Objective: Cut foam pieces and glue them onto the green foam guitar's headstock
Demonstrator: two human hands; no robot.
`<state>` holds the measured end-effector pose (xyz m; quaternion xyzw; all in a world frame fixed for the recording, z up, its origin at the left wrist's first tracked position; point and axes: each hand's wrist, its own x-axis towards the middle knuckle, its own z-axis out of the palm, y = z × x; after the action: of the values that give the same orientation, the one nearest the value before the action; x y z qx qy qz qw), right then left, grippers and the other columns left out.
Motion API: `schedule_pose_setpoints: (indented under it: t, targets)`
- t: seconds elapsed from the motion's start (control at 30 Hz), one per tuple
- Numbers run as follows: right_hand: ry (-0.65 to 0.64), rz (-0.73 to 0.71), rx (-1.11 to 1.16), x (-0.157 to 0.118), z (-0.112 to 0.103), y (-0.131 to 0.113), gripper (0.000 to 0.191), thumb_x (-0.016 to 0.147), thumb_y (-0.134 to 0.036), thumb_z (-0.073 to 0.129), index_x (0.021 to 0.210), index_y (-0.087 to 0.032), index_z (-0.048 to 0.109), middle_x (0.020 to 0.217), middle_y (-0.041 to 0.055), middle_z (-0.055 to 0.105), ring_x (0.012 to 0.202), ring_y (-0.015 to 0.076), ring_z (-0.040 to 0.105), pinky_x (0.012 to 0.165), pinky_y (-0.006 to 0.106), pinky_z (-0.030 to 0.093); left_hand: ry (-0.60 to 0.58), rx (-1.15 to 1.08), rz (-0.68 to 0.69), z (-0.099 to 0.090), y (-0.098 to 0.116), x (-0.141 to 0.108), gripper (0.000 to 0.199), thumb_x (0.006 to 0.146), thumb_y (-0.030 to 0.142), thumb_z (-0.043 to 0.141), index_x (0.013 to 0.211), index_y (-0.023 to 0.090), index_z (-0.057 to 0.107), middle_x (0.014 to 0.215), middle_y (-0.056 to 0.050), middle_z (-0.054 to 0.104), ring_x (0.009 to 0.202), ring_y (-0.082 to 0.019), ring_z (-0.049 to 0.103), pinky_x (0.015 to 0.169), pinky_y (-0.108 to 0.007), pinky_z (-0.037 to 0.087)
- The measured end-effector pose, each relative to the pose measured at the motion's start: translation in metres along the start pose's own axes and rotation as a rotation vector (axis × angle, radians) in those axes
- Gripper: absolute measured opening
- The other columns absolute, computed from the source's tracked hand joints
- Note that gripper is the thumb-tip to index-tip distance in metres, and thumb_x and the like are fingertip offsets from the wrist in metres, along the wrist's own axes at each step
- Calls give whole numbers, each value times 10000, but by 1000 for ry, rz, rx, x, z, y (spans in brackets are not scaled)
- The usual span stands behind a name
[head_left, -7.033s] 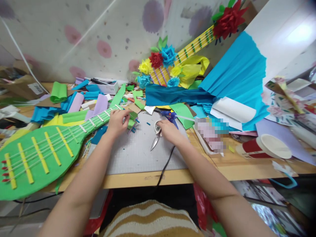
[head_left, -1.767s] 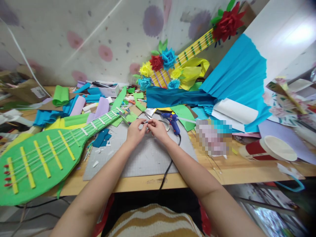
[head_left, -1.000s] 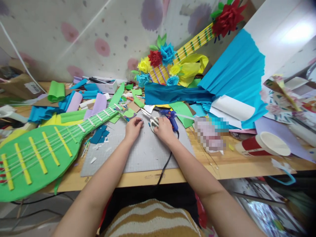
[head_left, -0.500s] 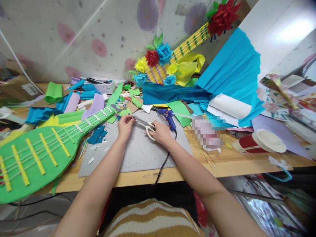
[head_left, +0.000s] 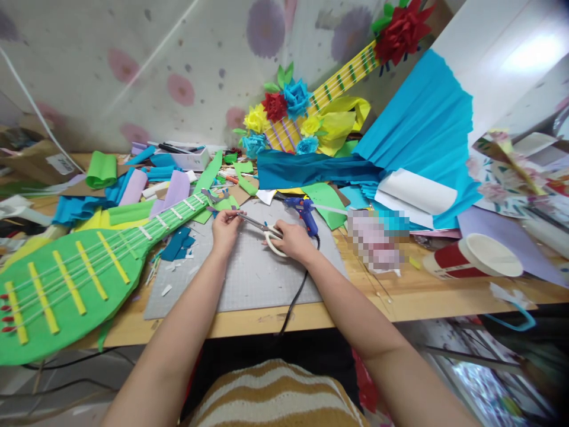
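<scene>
My right hand [head_left: 291, 240] grips a pair of scissors [head_left: 274, 242] by its cream handles, with the metal blades pointing left. At the blade tips, my left hand [head_left: 226, 227] is closed in a pinch; whatever its fingers hold is too small to name. Both hands are over a grey cutting mat [head_left: 258, 287]. Just behind the right hand lies a blue glue gun [head_left: 306, 213], its black cable running to the table's front edge. Scraps of dark blue paper [head_left: 178, 243] lie left of my left hand.
A green paper-covered lute shape [head_left: 66, 290] fills the left side, its neck reaching toward the mat. Behind stands a yellow guitar shape [head_left: 284, 133] with paper flowers. Blue crepe paper [head_left: 418, 136] spreads at the right, near a red-and-white cup [head_left: 457, 258].
The whole view has shifted slightly. The scissors and both hands stay nearly in place; the blades look more closed than before.
</scene>
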<state>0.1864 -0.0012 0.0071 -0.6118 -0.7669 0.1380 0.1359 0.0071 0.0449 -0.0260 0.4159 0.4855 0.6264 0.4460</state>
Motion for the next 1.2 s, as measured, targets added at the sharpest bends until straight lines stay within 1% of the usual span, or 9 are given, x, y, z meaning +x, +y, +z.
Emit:
schedule_pose_setpoints:
  t: [0.17,0.4,0.63,0.8,0.9,1.03,1.2]
  targets:
    - [5,-2,16,1,1,1,421,732,-581,512,866,-187,573,721,37,635,633,154,534,546,234,251,1,-32,6,0,2,-1,206,569,234,678,701,143,550,754,-47,669,755,-162,646,735,-321,504]
    - [13,-14,46,3,3,8,410,718,-591,520,811,-194,562,677,29,608,589,142,487,527,234,220,-16,-51,33,-1,1,-2,196,559,227,688,695,139,580,773,-57,672,779,-169,643,741,-317,495]
    - [19,-33,-11,5,4,9,370,746,-559,501,785,-195,558,661,29,593,570,136,461,520,240,193,-28,-21,65,-6,1,-3,160,562,193,674,694,138,603,759,-50,674,763,-155,636,755,-308,487]
    - [30,-34,-4,5,0,11,370,757,-558,482,797,-195,540,674,30,592,585,139,469,517,238,192,-6,47,48,-10,1,-2,171,550,191,683,696,143,609,748,-41,675,721,-142,624,743,-301,489]
    - [30,-40,16,4,-2,12,374,747,-561,493,824,-196,527,706,31,600,605,144,482,518,235,200,4,23,42,-11,0,-1,176,548,206,685,689,149,596,746,-36,672,723,-144,623,737,-303,496]
    - [-2,-49,10,4,0,10,366,743,-552,506,827,-197,528,725,35,608,621,150,496,525,235,211,9,-18,36,-10,0,-1,179,537,209,686,672,144,588,741,-37,671,706,-142,622,707,-299,503]
    - [-9,-47,-1,3,2,8,368,749,-554,500,835,-198,537,722,37,616,633,157,508,533,236,224,-10,-16,11,-9,0,-2,172,542,207,684,674,135,600,753,-49,674,687,-140,623,699,-300,506]
